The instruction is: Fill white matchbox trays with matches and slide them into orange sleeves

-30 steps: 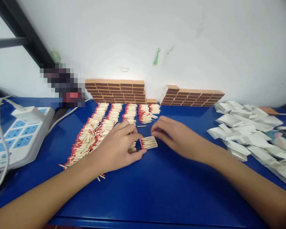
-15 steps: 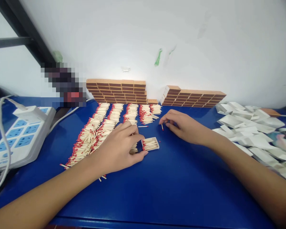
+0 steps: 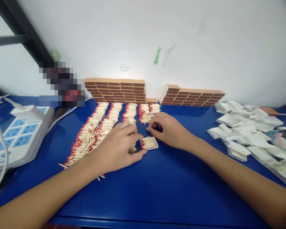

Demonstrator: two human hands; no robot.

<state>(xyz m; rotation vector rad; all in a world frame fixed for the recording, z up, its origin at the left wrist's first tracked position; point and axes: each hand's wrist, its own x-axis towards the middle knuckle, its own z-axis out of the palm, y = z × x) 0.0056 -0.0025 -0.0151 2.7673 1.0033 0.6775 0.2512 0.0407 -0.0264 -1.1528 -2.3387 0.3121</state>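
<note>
A small white matchbox tray filled with red-tipped matches lies on the blue table. My left hand is curled at the tray's left end, thumb and forefinger gripping it, and rests on the near end of a row of matches. Just behind the tray, my right hand has its fingertips pinched together; what they hold is hidden. Long rows of loose matches run from my left hand back toward the wall.
Two stacks of brown matchbox sleeves stand against the white wall. A heap of empty white trays lies at the right. A white power strip with cables sits at the left edge.
My right hand went right and back to a loose match, then came left and now pinches just behind the tray. That loose match is gone from the table. My left hand stayed put.
</note>
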